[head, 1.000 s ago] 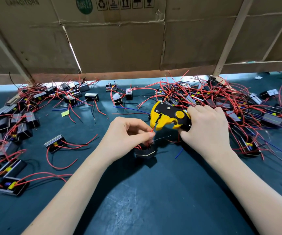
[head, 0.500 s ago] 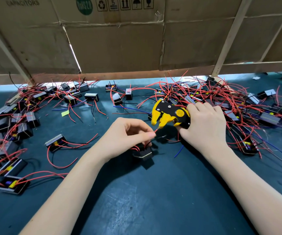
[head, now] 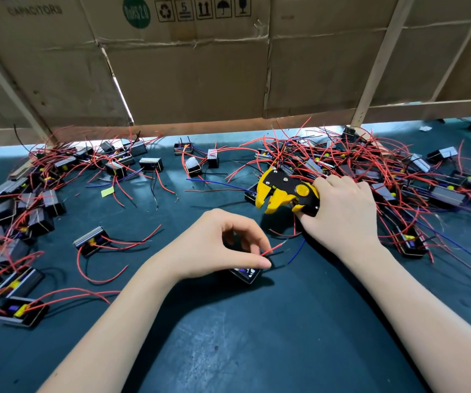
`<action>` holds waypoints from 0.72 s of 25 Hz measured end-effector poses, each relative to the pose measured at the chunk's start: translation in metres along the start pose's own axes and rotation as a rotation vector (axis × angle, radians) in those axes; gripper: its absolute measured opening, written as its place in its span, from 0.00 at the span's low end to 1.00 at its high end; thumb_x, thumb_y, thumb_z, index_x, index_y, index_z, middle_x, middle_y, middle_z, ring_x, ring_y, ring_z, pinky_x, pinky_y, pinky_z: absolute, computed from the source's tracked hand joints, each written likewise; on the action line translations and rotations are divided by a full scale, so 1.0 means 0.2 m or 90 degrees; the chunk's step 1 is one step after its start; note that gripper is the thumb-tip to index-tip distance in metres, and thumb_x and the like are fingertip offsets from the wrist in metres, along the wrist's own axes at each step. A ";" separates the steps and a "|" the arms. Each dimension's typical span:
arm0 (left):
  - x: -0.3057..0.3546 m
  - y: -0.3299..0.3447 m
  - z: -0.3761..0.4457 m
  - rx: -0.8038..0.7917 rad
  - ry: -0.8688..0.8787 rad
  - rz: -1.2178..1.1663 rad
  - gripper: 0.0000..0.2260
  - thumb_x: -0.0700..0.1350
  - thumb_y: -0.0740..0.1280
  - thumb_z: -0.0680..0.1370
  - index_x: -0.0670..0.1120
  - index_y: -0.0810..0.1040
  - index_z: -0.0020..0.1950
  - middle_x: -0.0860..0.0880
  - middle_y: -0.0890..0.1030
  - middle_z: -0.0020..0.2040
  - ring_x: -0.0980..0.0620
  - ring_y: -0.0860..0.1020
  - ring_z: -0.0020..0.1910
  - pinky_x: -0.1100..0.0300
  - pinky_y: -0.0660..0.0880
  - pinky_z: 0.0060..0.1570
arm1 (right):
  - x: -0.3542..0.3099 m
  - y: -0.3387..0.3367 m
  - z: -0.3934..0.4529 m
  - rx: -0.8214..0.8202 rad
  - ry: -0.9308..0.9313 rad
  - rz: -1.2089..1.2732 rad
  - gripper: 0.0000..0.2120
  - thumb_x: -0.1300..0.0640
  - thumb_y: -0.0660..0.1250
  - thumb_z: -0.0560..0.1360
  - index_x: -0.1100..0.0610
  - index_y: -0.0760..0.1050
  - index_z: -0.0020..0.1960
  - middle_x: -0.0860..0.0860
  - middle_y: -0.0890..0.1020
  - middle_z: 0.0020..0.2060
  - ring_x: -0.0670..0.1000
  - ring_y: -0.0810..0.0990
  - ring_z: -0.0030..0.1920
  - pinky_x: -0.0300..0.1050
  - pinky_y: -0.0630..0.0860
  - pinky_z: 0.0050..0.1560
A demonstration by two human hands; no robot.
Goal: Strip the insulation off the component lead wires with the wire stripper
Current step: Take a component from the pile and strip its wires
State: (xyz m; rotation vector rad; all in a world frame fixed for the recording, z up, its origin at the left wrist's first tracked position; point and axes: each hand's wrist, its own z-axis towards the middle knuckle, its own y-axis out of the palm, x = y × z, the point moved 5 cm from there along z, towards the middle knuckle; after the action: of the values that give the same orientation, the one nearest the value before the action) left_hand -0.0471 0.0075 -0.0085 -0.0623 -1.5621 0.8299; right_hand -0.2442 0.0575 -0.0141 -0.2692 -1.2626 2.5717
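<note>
Wire stripper (head: 285, 194): gripped in right hand (head: 344, 211), jaws apart, held clear of work, prob. ready for next lead. Component (head: 245, 273): on table (head: 257, 350) under left hand (head: 223, 245), which pinches red lead wire (head: 275, 248) w/ bared tip, presenting it. Unprocessed pile (head: 356, 165) near right hand for reach.

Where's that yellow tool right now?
The wire stripper is right of centre in the head view, held in the right hand at the near edge of the big wire pile, apart from the left hand.
</note>
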 end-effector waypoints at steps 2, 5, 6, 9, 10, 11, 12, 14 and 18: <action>0.01 0.02 0.01 0.001 0.002 0.029 0.03 0.44 0.77 0.72 0.48 0.84 0.43 0.50 0.82 0.35 0.57 0.78 0.35 0.64 0.75 0.41 | 0.00 0.00 0.00 -0.006 0.001 0.002 0.17 0.47 0.75 0.66 0.60 0.74 0.40 0.57 0.79 0.37 0.61 0.77 0.42 0.51 0.66 0.44; -0.01 -0.01 0.01 0.049 -0.007 0.054 0.02 0.42 0.75 0.73 0.48 0.83 0.42 0.51 0.82 0.35 0.58 0.76 0.33 0.67 0.73 0.39 | 0.00 0.00 0.00 -0.014 0.006 0.009 0.17 0.47 0.75 0.66 0.60 0.74 0.40 0.56 0.79 0.37 0.61 0.77 0.42 0.51 0.66 0.45; -0.02 -0.03 0.01 0.086 -0.014 0.058 0.03 0.42 0.75 0.74 0.48 0.83 0.42 0.51 0.81 0.35 0.59 0.75 0.33 0.68 0.72 0.39 | 0.01 0.00 0.00 -0.018 0.009 0.007 0.17 0.47 0.75 0.66 0.60 0.74 0.40 0.57 0.79 0.38 0.61 0.77 0.43 0.51 0.66 0.45; -0.06 -0.08 0.01 0.198 -0.060 0.025 0.05 0.41 0.73 0.74 0.49 0.81 0.40 0.49 0.81 0.35 0.59 0.74 0.31 0.69 0.72 0.36 | 0.00 0.00 0.00 -0.022 0.009 -0.024 0.17 0.49 0.75 0.66 0.61 0.75 0.43 0.58 0.79 0.40 0.61 0.76 0.44 0.53 0.67 0.47; -0.07 -0.08 0.01 0.220 -0.079 0.004 0.06 0.40 0.73 0.74 0.49 0.81 0.40 0.49 0.81 0.35 0.59 0.74 0.31 0.68 0.73 0.35 | 0.00 -0.01 0.00 -0.018 0.006 -0.044 0.17 0.49 0.75 0.66 0.61 0.75 0.44 0.58 0.79 0.41 0.61 0.76 0.45 0.54 0.67 0.48; -0.09 -0.08 0.01 0.234 -0.096 -0.017 0.06 0.40 0.73 0.74 0.49 0.81 0.39 0.51 0.80 0.34 0.58 0.75 0.32 0.66 0.74 0.35 | 0.00 -0.01 0.00 -0.014 0.004 -0.064 0.17 0.50 0.75 0.66 0.61 0.75 0.45 0.58 0.79 0.41 0.61 0.75 0.45 0.54 0.67 0.48; -0.10 -0.08 0.02 0.242 -0.109 -0.035 0.06 0.40 0.72 0.74 0.49 0.81 0.39 0.52 0.80 0.33 0.57 0.75 0.32 0.65 0.74 0.35 | 0.00 -0.02 0.00 -0.013 0.003 -0.079 0.17 0.50 0.76 0.66 0.61 0.75 0.45 0.58 0.79 0.42 0.61 0.75 0.45 0.54 0.66 0.48; -0.11 -0.07 0.02 0.261 -0.123 -0.054 0.06 0.40 0.72 0.74 0.48 0.81 0.39 0.53 0.80 0.34 0.56 0.76 0.33 0.63 0.76 0.35 | -0.01 -0.02 0.00 -0.011 0.001 -0.094 0.17 0.51 0.75 0.66 0.60 0.75 0.46 0.57 0.79 0.42 0.61 0.74 0.46 0.54 0.66 0.48; -0.13 -0.07 0.02 0.296 -0.130 -0.061 0.07 0.40 0.72 0.74 0.49 0.81 0.38 0.53 0.80 0.33 0.55 0.76 0.32 0.60 0.77 0.37 | -0.02 -0.03 0.00 -0.001 -0.002 -0.087 0.16 0.51 0.75 0.66 0.60 0.74 0.44 0.57 0.79 0.41 0.61 0.75 0.44 0.54 0.66 0.47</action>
State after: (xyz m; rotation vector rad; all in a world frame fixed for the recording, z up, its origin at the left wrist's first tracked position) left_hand -0.0396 -0.0172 -0.0220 0.4422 -1.5098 1.1296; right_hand -0.2396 0.0601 -0.0097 -0.1718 -1.2391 2.4566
